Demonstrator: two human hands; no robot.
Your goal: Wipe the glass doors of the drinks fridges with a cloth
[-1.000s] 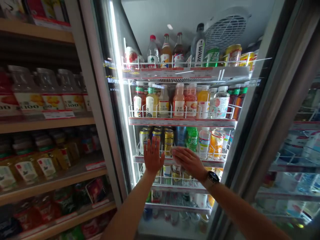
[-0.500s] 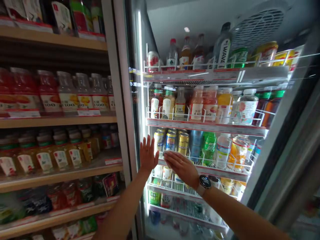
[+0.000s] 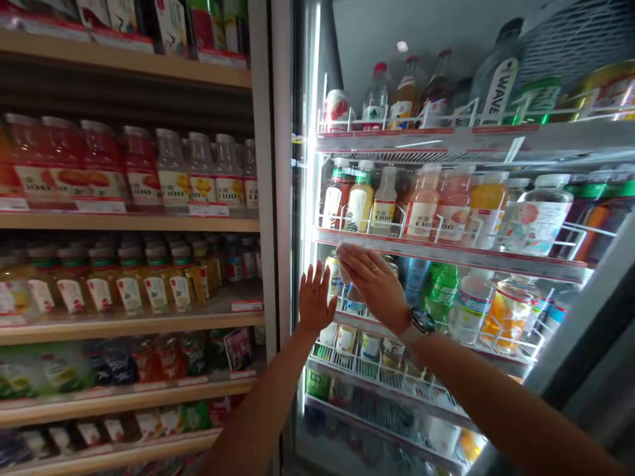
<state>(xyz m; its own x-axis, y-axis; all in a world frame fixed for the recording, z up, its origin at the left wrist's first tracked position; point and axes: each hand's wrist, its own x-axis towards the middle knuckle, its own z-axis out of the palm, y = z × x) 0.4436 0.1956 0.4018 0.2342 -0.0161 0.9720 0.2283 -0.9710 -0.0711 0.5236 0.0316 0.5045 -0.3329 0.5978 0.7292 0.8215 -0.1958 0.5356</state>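
From my view, the left hand [image 3: 315, 301] is raised at the end of a forearm coming up from below, fingers pointing upward, slightly spread, and thumb out; I see nothing in its grasp. The right hand [image 3: 374, 287] reaches in from the lower right, with a watch [image 3: 422, 320] at its wrist. Its fingers are straight and close together, angled up and left, and I see it grip nothing. Both hands show in front of the lit fridge's drink cans [image 3: 334, 274]; I can't tell whether either touches the glass. A green bottle [image 3: 441, 291] sits right of the cans.
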